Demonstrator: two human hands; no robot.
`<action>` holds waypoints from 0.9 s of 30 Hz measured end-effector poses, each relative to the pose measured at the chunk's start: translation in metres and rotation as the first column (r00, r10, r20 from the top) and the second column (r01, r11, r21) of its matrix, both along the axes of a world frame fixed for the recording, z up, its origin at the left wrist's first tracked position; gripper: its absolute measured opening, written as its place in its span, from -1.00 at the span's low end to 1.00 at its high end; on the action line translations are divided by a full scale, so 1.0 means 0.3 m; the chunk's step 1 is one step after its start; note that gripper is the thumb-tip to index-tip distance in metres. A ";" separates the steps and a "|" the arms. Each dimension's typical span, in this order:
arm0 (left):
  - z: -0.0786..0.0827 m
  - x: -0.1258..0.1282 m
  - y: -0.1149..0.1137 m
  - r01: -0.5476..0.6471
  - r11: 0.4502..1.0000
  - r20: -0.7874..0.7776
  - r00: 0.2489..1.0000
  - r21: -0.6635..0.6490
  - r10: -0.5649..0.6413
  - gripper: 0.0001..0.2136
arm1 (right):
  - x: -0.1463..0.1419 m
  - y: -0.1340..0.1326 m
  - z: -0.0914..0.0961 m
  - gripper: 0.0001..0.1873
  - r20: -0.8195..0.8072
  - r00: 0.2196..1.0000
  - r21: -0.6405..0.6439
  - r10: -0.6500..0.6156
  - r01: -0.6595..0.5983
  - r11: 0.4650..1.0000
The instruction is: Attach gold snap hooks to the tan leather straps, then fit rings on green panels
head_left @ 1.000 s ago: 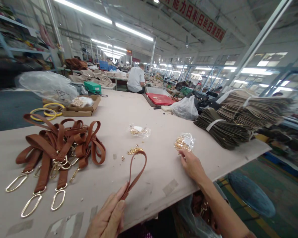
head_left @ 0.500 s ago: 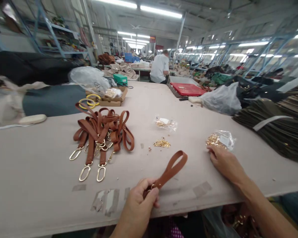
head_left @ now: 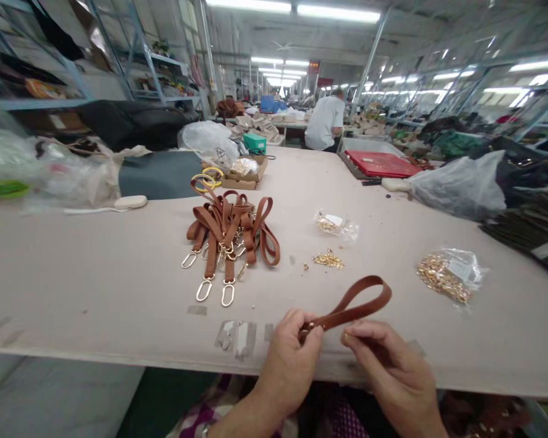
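Note:
A brown leather strap [head_left: 354, 308] with a loop at its far end is gripped by my left hand [head_left: 293, 353] over the table's near edge. Its metal fittings show between thumb and fingers. Just right of the strap, my right hand [head_left: 388, 359] is closed in a pinch; whatever sits between its fingertips is too small to make out. Beyond both hands lies a small pile of gold metal pieces [head_left: 329, 260]. To the right rests a clear bag of gold pieces [head_left: 447, 277]. A heap of brown straps [head_left: 231, 228] with gold oval clips [head_left: 204, 290] lies to the left.
Behind the pile is a smaller clear bag [head_left: 335, 225]. Farther back stand a cardboard box [head_left: 251, 178], yellow rings [head_left: 210, 177], a green box [head_left: 254, 143] and a red tray [head_left: 381, 164]. Dark stacked pieces [head_left: 530, 225] are at the right. A person [head_left: 324, 121] sits far off.
My right hand has left the bag of gold pieces and come beside the strap, fingers pinched. My left hand keeps hold of the strap. The camera view has turned left.

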State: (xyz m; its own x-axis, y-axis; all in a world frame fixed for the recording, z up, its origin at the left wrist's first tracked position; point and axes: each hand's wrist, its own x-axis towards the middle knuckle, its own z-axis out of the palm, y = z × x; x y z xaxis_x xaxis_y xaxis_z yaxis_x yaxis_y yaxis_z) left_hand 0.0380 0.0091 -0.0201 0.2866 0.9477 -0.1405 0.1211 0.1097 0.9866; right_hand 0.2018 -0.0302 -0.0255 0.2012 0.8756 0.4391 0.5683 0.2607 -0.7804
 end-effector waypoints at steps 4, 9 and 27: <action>-0.004 0.006 -0.011 -0.020 0.990 0.003 1.000 0.137 0.020 -0.89 | -0.064 -0.003 -0.011 -0.89 0.117 0.992 0.119 0.054 -0.068 0.991; -0.019 0.007 -0.024 -0.024 0.966 -0.030 0.999 0.257 0.033 -0.88 | -0.073 -0.015 -0.009 -0.89 0.247 0.968 0.139 0.043 -0.079 0.987; -0.026 0.004 -0.065 0.168 0.906 -0.048 0.986 0.389 -0.162 -0.83 | -0.123 -0.075 -0.074 -0.65 -0.577 0.780 -0.110 -0.241 0.219 0.970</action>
